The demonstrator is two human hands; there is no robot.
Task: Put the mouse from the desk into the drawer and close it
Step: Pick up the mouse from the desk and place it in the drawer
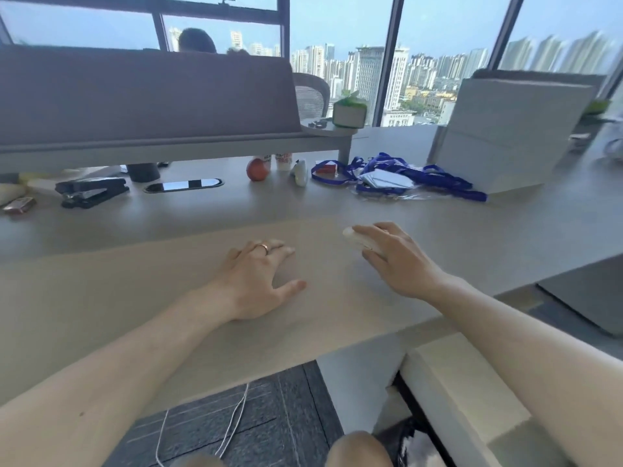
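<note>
Bare tabletop (168, 298) is seen around both hands, its front edge near the wrists. The white mouse (359, 242) is enclosed by the right hand (399, 261); the left hand (256, 281) is laid flat, fingers spread, holding nothing.

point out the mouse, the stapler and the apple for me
mouse (358, 240): head view, on its white front end showing past the right hand's fingers
stapler (91, 191): head view, on its black top arm
apple (258, 169): head view, on its red face

The left hand (259, 281) rests flat on the bench (168, 298). To its right, the right hand (397, 261) covers the mouse (359, 239). Behind them lie a stapler (91, 191) at left and lanyards (404, 176) at right.
</note>
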